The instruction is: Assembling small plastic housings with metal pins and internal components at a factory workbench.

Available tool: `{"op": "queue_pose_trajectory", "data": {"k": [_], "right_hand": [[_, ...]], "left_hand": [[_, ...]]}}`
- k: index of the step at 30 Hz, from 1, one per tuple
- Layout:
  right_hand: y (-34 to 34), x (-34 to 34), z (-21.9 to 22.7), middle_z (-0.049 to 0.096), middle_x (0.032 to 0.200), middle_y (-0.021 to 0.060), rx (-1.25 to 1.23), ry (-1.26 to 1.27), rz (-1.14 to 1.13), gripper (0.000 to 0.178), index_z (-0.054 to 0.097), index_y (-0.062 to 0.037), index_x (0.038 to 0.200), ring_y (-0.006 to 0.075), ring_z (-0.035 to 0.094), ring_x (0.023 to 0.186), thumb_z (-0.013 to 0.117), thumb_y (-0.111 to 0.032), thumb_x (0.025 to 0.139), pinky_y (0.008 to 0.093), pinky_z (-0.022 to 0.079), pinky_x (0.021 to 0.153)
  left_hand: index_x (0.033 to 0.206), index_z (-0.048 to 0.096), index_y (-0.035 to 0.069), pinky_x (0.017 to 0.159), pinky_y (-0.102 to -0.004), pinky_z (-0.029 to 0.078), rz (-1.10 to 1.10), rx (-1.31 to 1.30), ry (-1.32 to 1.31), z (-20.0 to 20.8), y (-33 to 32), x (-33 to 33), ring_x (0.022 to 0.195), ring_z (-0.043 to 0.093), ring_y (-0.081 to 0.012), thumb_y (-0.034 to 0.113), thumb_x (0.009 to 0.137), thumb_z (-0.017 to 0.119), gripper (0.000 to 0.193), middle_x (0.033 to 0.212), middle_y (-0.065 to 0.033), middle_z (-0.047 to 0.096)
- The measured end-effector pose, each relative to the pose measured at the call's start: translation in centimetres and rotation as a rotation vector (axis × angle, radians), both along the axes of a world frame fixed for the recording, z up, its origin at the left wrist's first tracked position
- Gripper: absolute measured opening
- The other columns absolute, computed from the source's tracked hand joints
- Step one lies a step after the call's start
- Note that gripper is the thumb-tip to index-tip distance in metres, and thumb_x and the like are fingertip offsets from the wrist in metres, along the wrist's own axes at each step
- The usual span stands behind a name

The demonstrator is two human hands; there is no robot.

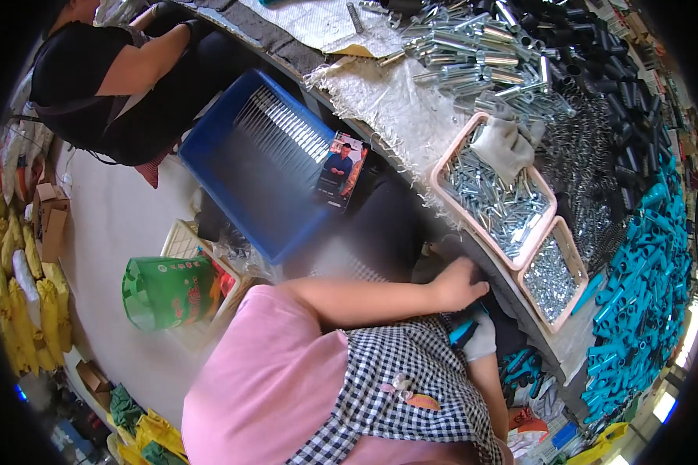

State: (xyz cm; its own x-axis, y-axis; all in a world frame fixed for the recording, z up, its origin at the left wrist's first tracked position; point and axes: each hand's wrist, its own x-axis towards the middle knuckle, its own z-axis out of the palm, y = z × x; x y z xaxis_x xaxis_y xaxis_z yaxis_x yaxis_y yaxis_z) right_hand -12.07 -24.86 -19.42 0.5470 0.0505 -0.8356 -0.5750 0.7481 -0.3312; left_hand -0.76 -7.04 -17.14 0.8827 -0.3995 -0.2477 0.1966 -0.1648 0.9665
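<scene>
Though partly hidden, visible just above the checked apron (403, 364): a teal piece (462, 334) with a dark part, low beside the worktop (572, 359). Apparently grasped by the right hand (482, 339), in a pale glove. Just above, the bare left hand (459, 287), blurred, reaching across from the left; fingers mostly out of sight, so cannot tell whether clenched, released or grasping anything.

Next outward, at the worktop's near edge, a large pink basket (437, 177) of metal pins (492, 203), with an empty glove (506, 147) lying over the far end. Touching or just beside it, a smaller basket (533, 301) of tiny metal parts (552, 280).

Farther across, heaps of shiny tubes (481, 58), springs (585, 147), black tubes (632, 136) and teal parts (636, 302).

Away to the left, a tilted blue crate (213, 182), a green bag (167, 291) at a cream basket (178, 236), yellow bundles (12, 287) and, at upper left, another person (85, 66) in black.
</scene>
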Motion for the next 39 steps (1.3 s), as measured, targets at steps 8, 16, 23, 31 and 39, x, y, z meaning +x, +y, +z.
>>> {"op": "queue_pose_trajectory", "data": {"k": [8, 16, 23, 31, 39], "right_hand": [[2.4, 1.6, -6.2, 0.055, 0.132, 0.0108, -0.02, 0.036, -0.051, 0.042, 0.051, -0.0043, 0.131, 0.0269, 0.053, 0.12, 0.042, -0.013, 0.09, 0.0415, 0.039, 0.106], [3.4, 2.0, -6.8, 0.063, 0.101, 0.0128, 0.014, 0.091, -0.121, 0.024, 0.058, -0.0035, 0.107, 0.0278, 0.063, 0.092, 0.052, -0.007, 0.084, 0.0388, 0.052, 0.083], [2.0, 1.5, -5.3, 0.063, 0.1, 0.0126, -0.128, 0.133, -0.094, 0.023, 0.057, -0.0026, 0.105, 0.0297, 0.063, 0.091, 0.053, -0.007, 0.083, 0.0437, 0.053, 0.081], [0.3, 0.2, -7.8, 0.059, 0.089, 0.0069, -0.208, 0.005, -0.081, 0.014, 0.055, -0.0118, 0.101, 0.0266, 0.06, 0.08, 0.056, -0.012, 0.087, 0.0421, 0.053, 0.069], [1.7, 1.6, -8.2, 0.061, 0.081, 0.0094, -0.196, 0.159, -0.007, 0.015, 0.06, -0.006, 0.096, 0.0271, 0.061, 0.074, 0.059, -0.008, 0.081, 0.0407, 0.053, 0.071]], "left_hand": [[0.112, 0.056, -0.013, 0.086, -0.0432, 0.051, -0.299, 0.39, 0.406, -3.4, 0.9, 0.5, 0.103, 0.063, -0.0368, 0.04, 0.09, 0.058, 0.058, 0.107, -0.0318, 0.061], [0.114, 0.059, -0.013, 0.085, -0.0386, 0.049, -0.161, 0.167, 0.84, -10.1, -3.7, -1.8, 0.103, 0.063, -0.0317, 0.042, 0.086, 0.062, 0.062, 0.113, -0.0258, 0.063], [0.11, 0.06, -0.014, 0.081, -0.0375, 0.051, -0.251, 0.163, 0.8, -9.1, -4.2, -0.8, 0.097, 0.065, -0.0314, 0.042, 0.081, 0.069, 0.064, 0.108, -0.0253, 0.064], [0.125, 0.059, 0.005, 0.095, -0.0379, 0.045, -0.316, 0.131, 0.666, -14.6, -6.9, -2.9, 0.11, 0.057, -0.0271, 0.023, 0.086, 0.064, 0.043, 0.121, -0.0143, 0.062], [0.1, 0.068, -0.003, 0.065, -0.0379, 0.051, -0.291, 0.195, 0.772, -12.4, -4.1, -1.3, 0.069, 0.062, -0.0207, 0.048, 0.083, 0.069, 0.054, 0.09, -0.0148, 0.068]]}}
